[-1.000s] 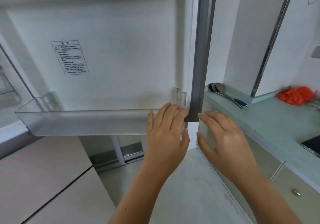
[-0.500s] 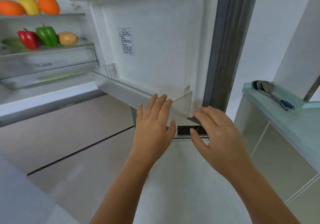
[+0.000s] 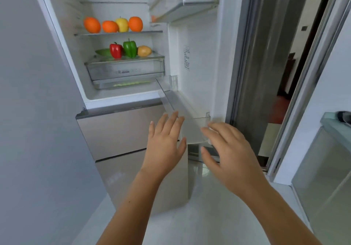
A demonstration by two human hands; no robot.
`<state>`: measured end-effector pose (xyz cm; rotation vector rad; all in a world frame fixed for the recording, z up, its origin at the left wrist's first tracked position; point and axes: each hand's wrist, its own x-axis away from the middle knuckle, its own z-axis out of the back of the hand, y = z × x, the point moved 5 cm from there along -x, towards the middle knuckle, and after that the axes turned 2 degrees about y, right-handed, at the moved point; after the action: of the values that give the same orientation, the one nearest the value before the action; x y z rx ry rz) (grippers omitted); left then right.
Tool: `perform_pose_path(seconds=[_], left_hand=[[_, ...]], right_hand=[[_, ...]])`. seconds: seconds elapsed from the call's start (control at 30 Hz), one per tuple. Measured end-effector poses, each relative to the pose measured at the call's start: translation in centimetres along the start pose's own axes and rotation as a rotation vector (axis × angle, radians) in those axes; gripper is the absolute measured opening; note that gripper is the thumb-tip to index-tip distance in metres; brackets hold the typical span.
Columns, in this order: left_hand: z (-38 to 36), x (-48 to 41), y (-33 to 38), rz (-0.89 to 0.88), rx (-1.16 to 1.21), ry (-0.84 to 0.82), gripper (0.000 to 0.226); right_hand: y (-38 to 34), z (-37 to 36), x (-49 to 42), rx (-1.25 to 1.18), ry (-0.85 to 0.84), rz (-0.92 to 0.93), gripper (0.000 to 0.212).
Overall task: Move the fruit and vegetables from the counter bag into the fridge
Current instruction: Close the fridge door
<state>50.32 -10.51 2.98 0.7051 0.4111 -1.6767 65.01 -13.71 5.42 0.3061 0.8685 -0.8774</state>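
L hand (image 3: 163, 146) and R hand (image 3: 228, 153), spread, empty, hovered at clear plastic bin (image 3: 195, 129) on white fridge door (image 3: 201, 64), prob. to shut it.

**Fridge at your 11 o'clock, its door swung out to 1 o'clock**

In the fridge (image 3: 121, 97), the upper shelf (image 3: 117, 33) carries a row of fruit (image 3: 110, 26). On the lower shelf (image 3: 153, 56) beneath it, running from 9 o'clock to 3 o'clock, sit a cucumber (image 3: 103, 52), the left pepper (image 3: 115, 50), the right pepper (image 3: 130, 49) and a potato (image 3: 144, 51). A drawer (image 3: 125, 71) sits under that shelf, and two drawer fronts (image 3: 121, 131) stack below the compartment. The door (image 3: 201, 55) has a door bin (image 3: 195, 131) at its foot. Your left hand (image 3: 163, 146) is before the bin's 9 o'clock side and your right hand (image 3: 229, 153) is before its 3 o'clock end. You can't tell whether either hand touches the bin. A counter (image 3: 334, 123) lies at 3 o'clock.
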Motion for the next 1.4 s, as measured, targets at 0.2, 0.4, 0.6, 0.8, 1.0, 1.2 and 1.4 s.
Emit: perform_pose_path(seconds=[0.2,0.4,0.6,0.8,1.0,1.2,1.4], left_hand=[[2.0,1.8,-5.3,0.099,-0.031,-0.025,0.059],[3.9,3.4,-9.3,0.21,-0.029,-0.051,0.063],[7.7,4.9,-11.0,0.197,-0.005,0.102,0.051],[10.6,6.5,-12.2,0.125,-0.019,0.227,0.047],[11.6,8.5,-16.3,0.148,-0.066,0.232,0.045],[12.3,10.8,-22.2,0.207,-0.14,0.179,0.046],[13.0,12.1,-26.9,0.237,-0.159,0.185,0.045]], right_hand=[[-4.7,-1.5,-2.1,-0.055,-0.021,0.074,0.043],[-8.2,-1.6,-3.6,-0.084,0.05,0.161,0.039],[-10.1,-0.8,-4.8,-0.029,0.116,0.177,0.038],[-11.7,-2.9,-5.9,-0.044,0.118,0.13,0.043],[-15.1,-7.3,-7.7,-0.08,0.078,0.178,0.055],[-20.0,-12.4,-9.5,-0.156,0.033,0.152,0.063],[-22.7,-18.0,-11.8,-0.198,-0.033,0.117,0.072]])
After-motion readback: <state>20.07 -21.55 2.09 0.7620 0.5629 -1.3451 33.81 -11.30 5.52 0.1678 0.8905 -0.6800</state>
